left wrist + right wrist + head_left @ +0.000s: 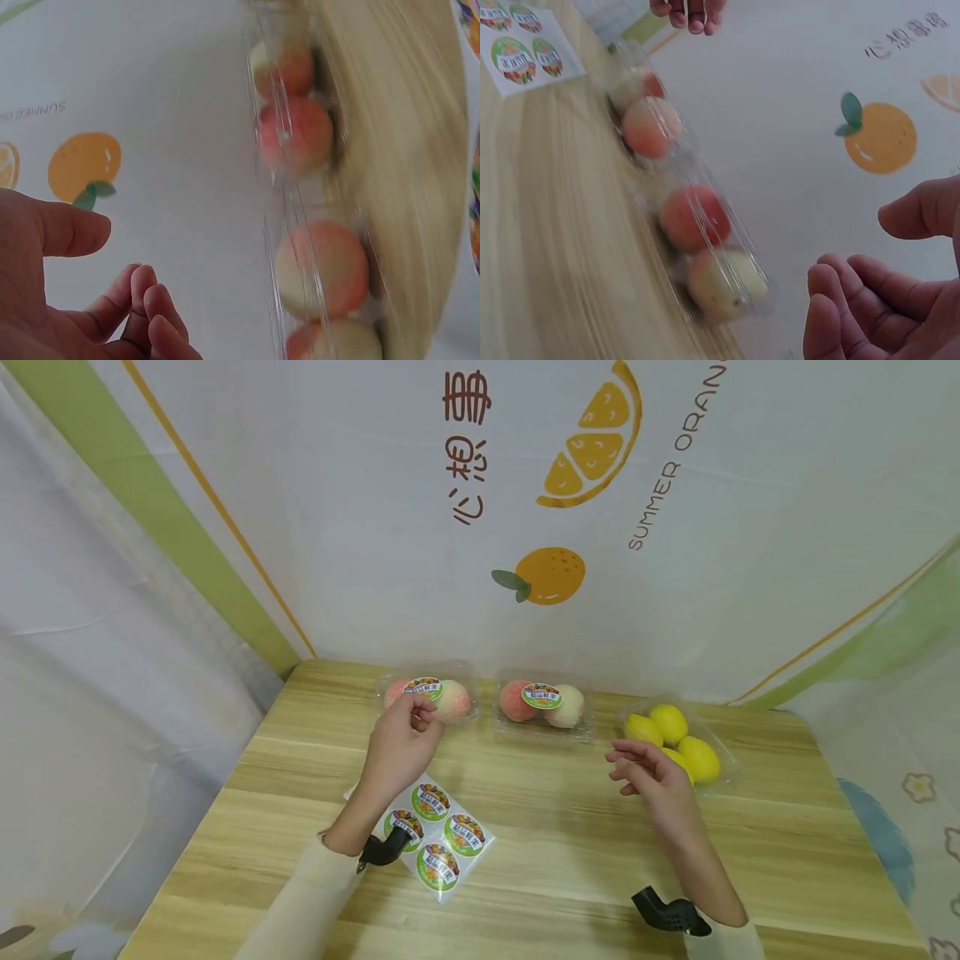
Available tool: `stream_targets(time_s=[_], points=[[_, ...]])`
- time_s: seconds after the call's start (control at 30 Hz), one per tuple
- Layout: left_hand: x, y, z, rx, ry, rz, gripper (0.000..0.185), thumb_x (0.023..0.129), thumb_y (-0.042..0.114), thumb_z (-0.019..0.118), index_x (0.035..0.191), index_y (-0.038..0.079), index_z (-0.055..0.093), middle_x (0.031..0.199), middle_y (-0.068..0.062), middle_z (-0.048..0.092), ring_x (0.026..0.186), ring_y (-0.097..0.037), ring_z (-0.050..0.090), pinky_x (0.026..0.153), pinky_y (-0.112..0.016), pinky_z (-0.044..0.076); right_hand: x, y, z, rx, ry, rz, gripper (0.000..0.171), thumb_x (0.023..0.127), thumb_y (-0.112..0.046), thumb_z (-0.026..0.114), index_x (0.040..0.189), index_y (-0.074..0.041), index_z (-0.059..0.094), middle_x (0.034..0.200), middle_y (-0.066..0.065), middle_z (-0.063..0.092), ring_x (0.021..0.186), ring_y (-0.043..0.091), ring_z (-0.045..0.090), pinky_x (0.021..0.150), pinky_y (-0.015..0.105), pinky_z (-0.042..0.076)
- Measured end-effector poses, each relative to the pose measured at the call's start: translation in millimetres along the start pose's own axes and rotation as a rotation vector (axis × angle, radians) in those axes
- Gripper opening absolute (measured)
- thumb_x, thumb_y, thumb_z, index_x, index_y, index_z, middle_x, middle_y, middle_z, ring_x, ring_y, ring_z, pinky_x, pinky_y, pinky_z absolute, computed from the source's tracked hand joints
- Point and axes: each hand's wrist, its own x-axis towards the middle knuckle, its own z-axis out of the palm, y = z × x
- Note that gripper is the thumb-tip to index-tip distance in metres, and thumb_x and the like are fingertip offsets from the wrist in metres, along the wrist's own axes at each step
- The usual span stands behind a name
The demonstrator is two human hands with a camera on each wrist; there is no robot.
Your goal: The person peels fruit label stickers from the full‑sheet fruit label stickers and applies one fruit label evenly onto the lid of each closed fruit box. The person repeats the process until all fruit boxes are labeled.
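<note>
Three clear plastic boxes stand in a row at the back of the wooden table (pixel 540 860). The left box of peaches (pixel 431 697) (pixel 322 285) (pixel 641 112) and the middle box of peaches (pixel 543 703) (pixel 292 105) (pixel 705 255) each carry a round green sticker on the lid. The right box of lemons (pixel 675 739) has none. My left hand (pixel 420 714) (pixel 124 255) hovers at the left box's front edge, fingers loosely curled, holding nothing. My right hand (pixel 618 764) (pixel 855 247) hangs just left of the lemons, also loosely curled and holding nothing.
A sheet of round green stickers (pixel 438 835) (pixel 521 45) lies on the table under my left forearm. A printed cloth backdrop (pixel 525 527) rises right behind the boxes. The table's front half holds only the sheet.
</note>
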Motion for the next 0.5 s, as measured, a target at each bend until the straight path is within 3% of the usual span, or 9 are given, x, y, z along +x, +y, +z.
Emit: stream_targets(time_s=[0.17,0.37,0.5], points=[[2.9,16.0,27.0,-0.039,-0.046,0.029,0.021,0.099,0.016,0.072,0.116,0.005,0.07,0.104,-0.005,0.069,0.093,-0.022,0.066,0.083,-0.04,0.055,-0.3,6.5,-26.8,0.044,0.087,0.072,0.03,0.112,-0.015,0.064,0.137,0.001,0.065,0.11,-0.008,0.077,0.095,0.014,0.069,0.078,0.025,0.057],[3.6,33.1,59.6,-0.042,-0.123,0.102,0.019,0.099,0.017,0.072,0.114,0.004,0.071,0.102,-0.003,0.069,0.091,-0.019,0.064,0.079,-0.038,0.055,-1.3,11.8,-52.4,0.154,0.209,0.115,0.02,0.111,-0.014,0.066,0.127,-0.004,0.074,0.101,-0.008,0.075,0.088,0.011,0.065,0.073,0.024,0.056],[4.5,42.2,80.0,-0.033,-0.168,0.145,0.02,0.099,0.019,0.071,0.111,0.003,0.07,0.101,-0.002,0.067,0.09,-0.018,0.063,0.078,-0.035,0.053,-3.1,13.7,-65.7,0.218,0.283,0.144,0.012,0.111,-0.015,0.068,0.113,-0.013,0.08,0.095,-0.007,0.073,0.083,0.011,0.064,0.07,0.023,0.055]])
